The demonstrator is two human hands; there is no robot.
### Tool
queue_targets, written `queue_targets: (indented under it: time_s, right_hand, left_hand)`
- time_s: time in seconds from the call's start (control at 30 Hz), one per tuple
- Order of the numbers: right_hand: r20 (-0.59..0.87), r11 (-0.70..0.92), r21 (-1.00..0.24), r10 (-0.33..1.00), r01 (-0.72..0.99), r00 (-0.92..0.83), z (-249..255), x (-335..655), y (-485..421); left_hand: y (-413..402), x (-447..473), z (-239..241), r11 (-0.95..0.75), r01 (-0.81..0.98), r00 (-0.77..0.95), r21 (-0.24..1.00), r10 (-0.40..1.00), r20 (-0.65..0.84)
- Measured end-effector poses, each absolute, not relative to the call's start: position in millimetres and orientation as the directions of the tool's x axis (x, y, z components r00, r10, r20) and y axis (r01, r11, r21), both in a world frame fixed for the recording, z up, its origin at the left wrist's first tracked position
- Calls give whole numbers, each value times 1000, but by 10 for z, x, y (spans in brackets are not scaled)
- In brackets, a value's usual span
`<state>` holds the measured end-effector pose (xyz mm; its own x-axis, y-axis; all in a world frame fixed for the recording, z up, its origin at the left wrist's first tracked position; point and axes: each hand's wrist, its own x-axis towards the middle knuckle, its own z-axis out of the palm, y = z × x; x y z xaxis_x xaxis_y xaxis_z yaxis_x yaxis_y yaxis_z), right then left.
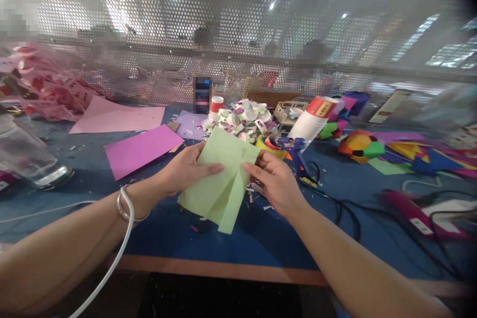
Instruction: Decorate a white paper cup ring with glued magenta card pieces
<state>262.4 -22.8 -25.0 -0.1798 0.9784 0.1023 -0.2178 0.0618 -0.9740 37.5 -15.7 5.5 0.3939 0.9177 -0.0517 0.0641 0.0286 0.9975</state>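
A pale green sheet of paper (219,174) is held up over the front of the blue table, between my two hands. My left hand (188,169) grips its left side, thumb on top and fingers behind. At the upper right edge my right hand (274,179) pinches the paper between thumb and fingers. A strip on the sheet's right side is creased or partly split from the rest; I cannot tell which. Behind the paper lies a heap of small white, green and purple paper pieces (249,117). A blue glue gun (296,151) stands just beyond my right hand.
Purple paper (143,150) and pink paper (119,117) lie left, near a clear glass (32,154). Stacked paper cups (313,119), a many-coloured paper ball (360,146), black cables (343,208) and a magenta power strip (421,218) are right. A perforated metal screen (238,20) rises behind.
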Motion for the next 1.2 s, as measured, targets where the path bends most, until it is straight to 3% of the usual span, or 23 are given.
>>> queue_targets:
  time_s: [0.13, 0.23, 0.3, 0.4, 0.5, 0.6, 0.77, 1.0, 1.2]
  right_hand:
    - [100, 64, -988, 958, -140, -270, -251, 2591, -261]
    - [92, 72, -995, 926, -70, -367, -240, 2532, -301]
    - [59, 52, -998, 900, -27, -432, -239, 2489, -327]
    - [23, 31, -999, 892, 11, -452, -252, 2435, -351]
    - [26, 41, -999, 896, 24, -444, -279, 2405, -349]
    - [45, 74, -996, 896, 49, -442, -311, 2399, -327]
    - [32, 73, -995, 894, 75, -447, -315, 2397, -316]
    - [-36, -23, -999, 891, 34, -453, -276, 2400, -344]
    - [-8, 30, -996, 898, 80, -440, -321, 2435, -332]
  left_hand:
    - [-221, 343, 144, 43, 66, 453, 997, 889, -68]
    - [-220, 305, 182, -231, 257, 382, 938, 916, 121]
    - [-205, 286, 199, -459, 480, 320, 747, 885, 338]
    - [-202, 312, 227, -640, 671, 414, 374, 742, 527]
    - [-239, 436, 301, -715, 689, 580, 117, 641, 503]
    - [-279, 612, 426, -739, 673, 667, -36, 585, 461]
    - [-188, 706, 528, -759, 648, 711, 58, 631, 310]
    - [101, 523, 366, -720, 585, 697, 373, 681, 224]
    - [184, 536, 251, -731, 600, 652, 325, 682, 332]
